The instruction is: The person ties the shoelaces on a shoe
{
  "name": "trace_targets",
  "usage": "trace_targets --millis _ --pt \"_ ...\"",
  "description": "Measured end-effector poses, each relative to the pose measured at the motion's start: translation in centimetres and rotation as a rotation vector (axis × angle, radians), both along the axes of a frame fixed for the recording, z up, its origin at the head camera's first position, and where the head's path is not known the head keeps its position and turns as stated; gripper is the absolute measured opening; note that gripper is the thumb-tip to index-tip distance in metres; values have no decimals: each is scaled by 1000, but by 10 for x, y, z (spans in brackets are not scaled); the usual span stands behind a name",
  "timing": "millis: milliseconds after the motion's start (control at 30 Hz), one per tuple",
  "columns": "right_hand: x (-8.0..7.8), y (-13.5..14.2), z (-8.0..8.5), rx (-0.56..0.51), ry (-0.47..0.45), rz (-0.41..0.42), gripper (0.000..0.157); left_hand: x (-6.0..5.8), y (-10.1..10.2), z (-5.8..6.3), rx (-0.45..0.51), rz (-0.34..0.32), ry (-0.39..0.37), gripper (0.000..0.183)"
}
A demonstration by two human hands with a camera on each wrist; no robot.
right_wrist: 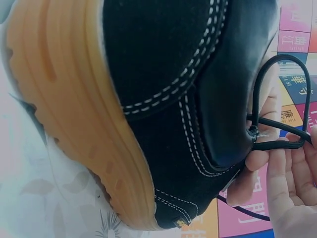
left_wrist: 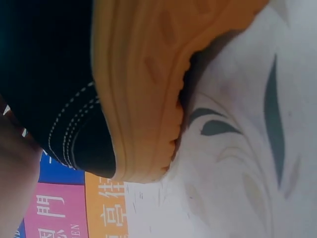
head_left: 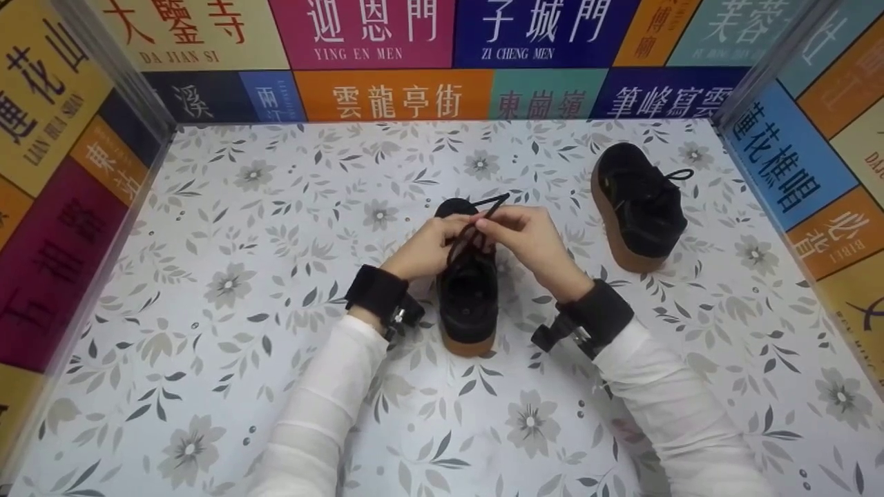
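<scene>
A black shoe with white stitching and a tan gum sole stands upright on the floral surface, toe pointing away from me. Over its tongue, my left hand pinches the black shoelace. From the other side, my right hand pinches the lace between thumb and fingers, fingertips close to those of the left. In the right wrist view the lace stands up in a loop above a crossing at the shoe's throat. The left wrist view shows the toe and sole, with only part of the left hand at the edge.
A second black shoe with a tan sole rests at the back right, its lace forming a small loop. Colourful panels with printed characters wall the back and both sides. White floral-patterned covering lies underneath.
</scene>
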State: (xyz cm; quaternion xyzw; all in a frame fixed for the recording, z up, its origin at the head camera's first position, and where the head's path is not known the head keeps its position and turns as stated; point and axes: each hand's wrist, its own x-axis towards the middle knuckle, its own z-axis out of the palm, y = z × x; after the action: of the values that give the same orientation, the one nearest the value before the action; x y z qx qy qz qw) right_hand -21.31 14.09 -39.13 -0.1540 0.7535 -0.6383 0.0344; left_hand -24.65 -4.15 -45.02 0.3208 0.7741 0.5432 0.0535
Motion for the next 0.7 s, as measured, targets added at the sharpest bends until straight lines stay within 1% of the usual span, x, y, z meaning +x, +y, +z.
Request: trace_targets --millis 100,200,267,300,367,433,500,533,700 --pt "-5 2 -8 -21 -17 17 21 0 -3 0 -13 4 19 17" --pt "-12 4 -18 -47 -30 27 22 1 -7 -1 -28 -5 82 22" --pt "-13 4 -20 -59 -24 33 22 1 -11 -3 -10 -17 115 25" --pt "-13 4 -20 -61 -20 31 23 3 -12 0 3 -21 135 25" --pt "-13 3 -22 -63 -15 24 22 2 -14 -1 29 -21 161 23" --pt "-13 3 -22 -54 -9 17 22 3 -14 -1 27 5 194 18" --pt "-13 3 -22 -45 -11 10 21 5 -14 0 4 47 218 14" --pt "-13 3 -22 -43 -12 7 21 3 -14 -3 -11 71 229 13" --pt "-12 4 -21 -57 -25 14 22 11 -18 2 -79 197 293 9"
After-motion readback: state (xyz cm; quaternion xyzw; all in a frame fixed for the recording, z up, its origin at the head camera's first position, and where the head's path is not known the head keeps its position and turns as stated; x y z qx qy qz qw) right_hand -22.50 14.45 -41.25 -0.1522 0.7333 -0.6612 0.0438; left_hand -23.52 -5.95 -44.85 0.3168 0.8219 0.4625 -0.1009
